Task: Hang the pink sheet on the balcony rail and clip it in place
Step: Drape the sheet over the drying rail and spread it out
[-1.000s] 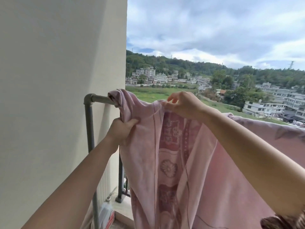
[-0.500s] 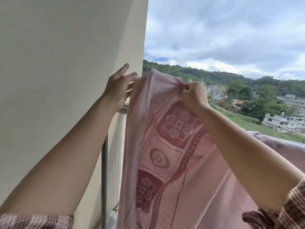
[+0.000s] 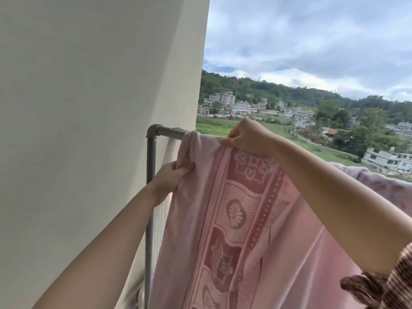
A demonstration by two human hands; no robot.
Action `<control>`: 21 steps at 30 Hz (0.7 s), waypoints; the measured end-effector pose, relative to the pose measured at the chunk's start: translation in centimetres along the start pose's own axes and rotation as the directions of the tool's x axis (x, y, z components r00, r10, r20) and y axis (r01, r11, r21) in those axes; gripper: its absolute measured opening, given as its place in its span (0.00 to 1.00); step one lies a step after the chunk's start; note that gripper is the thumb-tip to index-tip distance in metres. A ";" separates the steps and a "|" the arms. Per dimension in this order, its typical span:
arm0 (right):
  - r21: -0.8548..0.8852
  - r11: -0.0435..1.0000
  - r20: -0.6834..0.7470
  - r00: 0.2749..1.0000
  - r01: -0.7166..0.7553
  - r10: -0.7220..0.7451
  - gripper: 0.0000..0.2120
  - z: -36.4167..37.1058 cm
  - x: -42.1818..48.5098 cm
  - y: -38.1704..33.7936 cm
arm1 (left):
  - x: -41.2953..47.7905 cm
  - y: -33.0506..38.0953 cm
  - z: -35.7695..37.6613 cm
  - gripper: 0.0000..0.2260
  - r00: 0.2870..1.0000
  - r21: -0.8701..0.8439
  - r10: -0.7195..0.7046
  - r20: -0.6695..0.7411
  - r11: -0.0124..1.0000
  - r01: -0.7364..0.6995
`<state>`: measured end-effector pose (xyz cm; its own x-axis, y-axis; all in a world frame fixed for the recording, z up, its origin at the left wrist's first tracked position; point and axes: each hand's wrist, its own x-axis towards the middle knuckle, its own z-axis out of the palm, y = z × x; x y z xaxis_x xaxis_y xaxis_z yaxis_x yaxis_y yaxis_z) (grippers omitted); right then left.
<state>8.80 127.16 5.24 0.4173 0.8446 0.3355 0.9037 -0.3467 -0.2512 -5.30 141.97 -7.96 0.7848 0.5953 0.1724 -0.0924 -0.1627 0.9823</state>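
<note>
The pink sheet, printed with a darker flower border, hangs over the grey balcony rail and falls toward me. My left hand grips the sheet's bunched left edge just below the rail, beside the upright post. My right hand pinches the top fold of the sheet at rail height. The sheet runs on to the right along the rail, which it hides there. No clip is in view.
A cream wall fills the left side, close to the rail's corner elbow and grey post. Beyond the rail lie open air, fields, houses and wooded hills. A patterned sleeve shows at the lower right.
Half a second ago both hands held the sheet's corner lifted above the rail. Now the sheet lies lower, draped over the rail, with my left hand down on its edge.
</note>
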 end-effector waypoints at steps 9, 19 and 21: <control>-0.034 0.987 -0.303 0.939 0.160 -0.163 0.14 0.2 0.8 -4.1 | 2.7 6.2 -5.1 0.14 0.688 0.011 0.214 -0.694 0.958 -0.288; -0.018 0.998 -0.129 0.990 0.061 -0.063 0.07 1.1 0.7 -2.4 | 1.6 3.9 -6.7 0.03 0.884 -0.050 0.116 -0.452 0.987 -0.155; 0.096 0.995 -0.177 0.984 0.034 -0.016 0.07 0.6 1.4 -2.6 | 0.7 4.9 -5.3 0.05 0.840 0.177 0.329 -0.432 0.944 -0.279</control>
<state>7.05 129.50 5.86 0.4128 0.7643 0.4954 0.9040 -0.2770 -0.3258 -8.49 145.78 -2.61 0.3638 0.7860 0.4998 -0.1976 -0.4593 0.8661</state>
